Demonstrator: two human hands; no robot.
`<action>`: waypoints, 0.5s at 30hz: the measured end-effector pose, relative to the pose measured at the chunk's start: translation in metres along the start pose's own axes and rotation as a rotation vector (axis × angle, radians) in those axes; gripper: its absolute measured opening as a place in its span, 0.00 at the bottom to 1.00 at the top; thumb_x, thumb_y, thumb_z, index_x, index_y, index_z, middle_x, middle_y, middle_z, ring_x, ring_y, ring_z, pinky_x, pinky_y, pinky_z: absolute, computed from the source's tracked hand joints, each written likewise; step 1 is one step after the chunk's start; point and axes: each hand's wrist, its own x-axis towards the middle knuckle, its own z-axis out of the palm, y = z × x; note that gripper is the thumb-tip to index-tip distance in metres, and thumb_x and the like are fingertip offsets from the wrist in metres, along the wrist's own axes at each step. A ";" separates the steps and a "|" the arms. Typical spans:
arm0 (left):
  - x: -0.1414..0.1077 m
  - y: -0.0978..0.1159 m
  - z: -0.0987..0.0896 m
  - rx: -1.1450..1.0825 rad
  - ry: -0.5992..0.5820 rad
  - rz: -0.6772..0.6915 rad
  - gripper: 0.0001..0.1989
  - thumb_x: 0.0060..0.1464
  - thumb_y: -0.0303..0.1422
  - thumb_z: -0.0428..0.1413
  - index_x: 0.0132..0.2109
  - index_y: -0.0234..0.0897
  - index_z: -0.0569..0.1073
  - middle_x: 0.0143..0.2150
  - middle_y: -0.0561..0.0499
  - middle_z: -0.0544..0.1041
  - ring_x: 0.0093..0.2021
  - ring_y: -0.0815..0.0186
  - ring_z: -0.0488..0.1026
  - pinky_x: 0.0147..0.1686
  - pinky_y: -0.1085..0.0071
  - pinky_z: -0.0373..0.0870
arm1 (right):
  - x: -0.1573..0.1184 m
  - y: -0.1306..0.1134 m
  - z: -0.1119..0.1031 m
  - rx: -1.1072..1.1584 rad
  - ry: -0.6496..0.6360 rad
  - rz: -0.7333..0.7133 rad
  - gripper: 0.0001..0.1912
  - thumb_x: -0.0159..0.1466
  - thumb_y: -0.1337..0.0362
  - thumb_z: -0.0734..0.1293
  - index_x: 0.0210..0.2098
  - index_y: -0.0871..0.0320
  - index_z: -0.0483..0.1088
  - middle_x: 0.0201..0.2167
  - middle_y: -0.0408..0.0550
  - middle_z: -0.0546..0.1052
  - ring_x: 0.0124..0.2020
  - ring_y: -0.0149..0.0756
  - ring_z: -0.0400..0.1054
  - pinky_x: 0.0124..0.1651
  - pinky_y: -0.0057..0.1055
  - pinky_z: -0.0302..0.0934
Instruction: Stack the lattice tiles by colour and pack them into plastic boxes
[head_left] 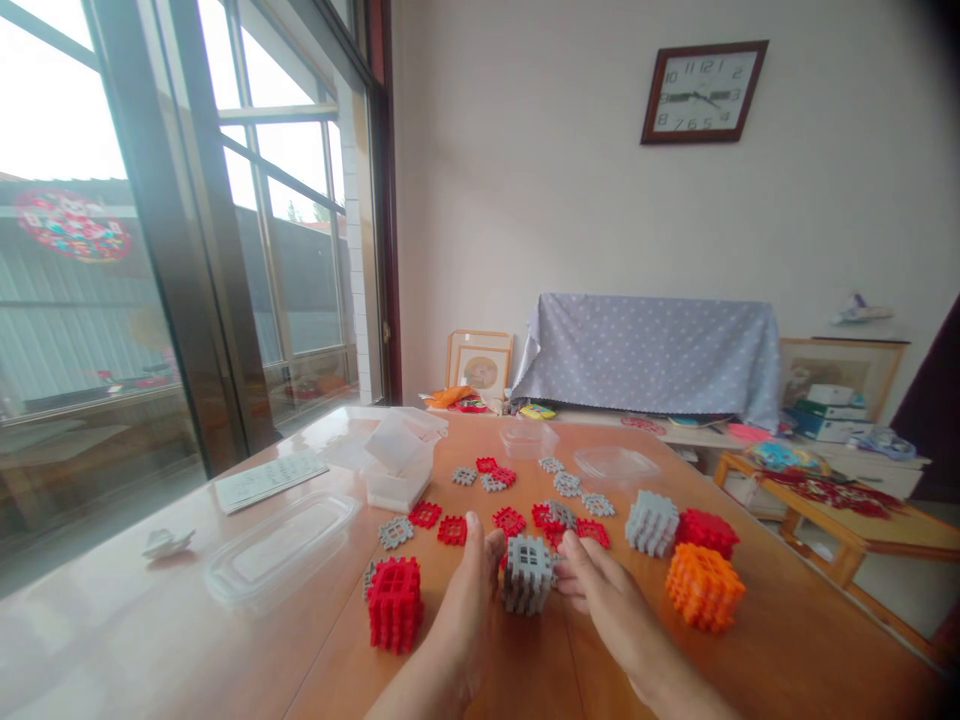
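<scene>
A stack of grey plastic lattice tiles point(527, 577) stands on the table between my two hands. My left hand point(466, 605) is at its left side, thumb up and fingers stretched out, palm towards the stack. At the stack's right side, my right hand point(604, 590) has its fingers extended, the tips close to or touching the tile edges; exact contact I cannot tell. A red tile stack point(394, 604) stands left of my left hand. Right of my right hand are an orange stack point(705, 588), another grey stack point(652, 523) and a second red stack point(708, 534).
Loose red tiles point(452, 530) and grey tiles point(395, 533) lie beyond my hands. Clear plastic containers point(400, 488), a clear lid point(281, 550), a paper booklet point(271, 482) and a crumpled wrapper point(168, 543) are on the table. A lower wooden table point(840, 530) stands right.
</scene>
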 end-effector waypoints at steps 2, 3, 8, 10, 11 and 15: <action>0.004 -0.003 -0.002 0.031 0.009 0.058 0.44 0.63 0.62 0.40 0.69 0.30 0.63 0.74 0.40 0.60 0.75 0.56 0.50 0.74 0.65 0.42 | 0.001 0.001 -0.001 -0.072 0.082 -0.079 0.31 0.63 0.33 0.62 0.36 0.56 0.73 0.31 0.47 0.78 0.35 0.39 0.74 0.40 0.33 0.67; 0.007 -0.004 -0.004 0.046 0.009 0.084 0.44 0.63 0.63 0.41 0.67 0.30 0.65 0.73 0.40 0.61 0.75 0.54 0.51 0.74 0.63 0.43 | 0.001 0.002 -0.002 -0.079 0.089 -0.092 0.31 0.64 0.34 0.61 0.32 0.56 0.72 0.27 0.45 0.76 0.31 0.36 0.71 0.36 0.31 0.65; 0.023 -0.010 -0.011 0.092 -0.028 0.104 0.47 0.58 0.68 0.41 0.62 0.30 0.70 0.67 0.39 0.70 0.70 0.49 0.59 0.70 0.59 0.51 | -0.007 0.005 0.001 -0.096 -0.307 -0.054 0.31 0.69 0.39 0.57 0.29 0.59 0.71 0.23 0.45 0.76 0.23 0.32 0.69 0.29 0.28 0.59; 0.028 -0.011 -0.011 0.081 -0.036 0.090 0.49 0.56 0.69 0.41 0.62 0.30 0.70 0.64 0.38 0.72 0.67 0.49 0.64 0.67 0.59 0.57 | -0.011 0.007 0.005 -0.149 -0.462 -0.056 0.31 0.70 0.41 0.58 0.33 0.61 0.75 0.29 0.51 0.80 0.28 0.35 0.73 0.33 0.30 0.62; 0.030 -0.012 -0.011 0.075 -0.039 0.081 0.49 0.55 0.70 0.41 0.62 0.30 0.69 0.62 0.38 0.73 0.65 0.49 0.66 0.65 0.59 0.59 | -0.013 0.009 0.007 -0.169 -0.507 -0.065 0.30 0.70 0.42 0.58 0.35 0.62 0.76 0.32 0.53 0.81 0.32 0.37 0.75 0.36 0.32 0.64; 0.035 -0.017 -0.008 0.067 -0.040 0.027 0.50 0.52 0.71 0.42 0.61 0.31 0.69 0.48 0.40 0.79 0.53 0.50 0.74 0.55 0.59 0.67 | -0.014 0.013 0.014 -0.194 -0.575 -0.098 0.26 0.72 0.46 0.59 0.41 0.61 0.79 0.40 0.54 0.82 0.43 0.43 0.76 0.44 0.36 0.67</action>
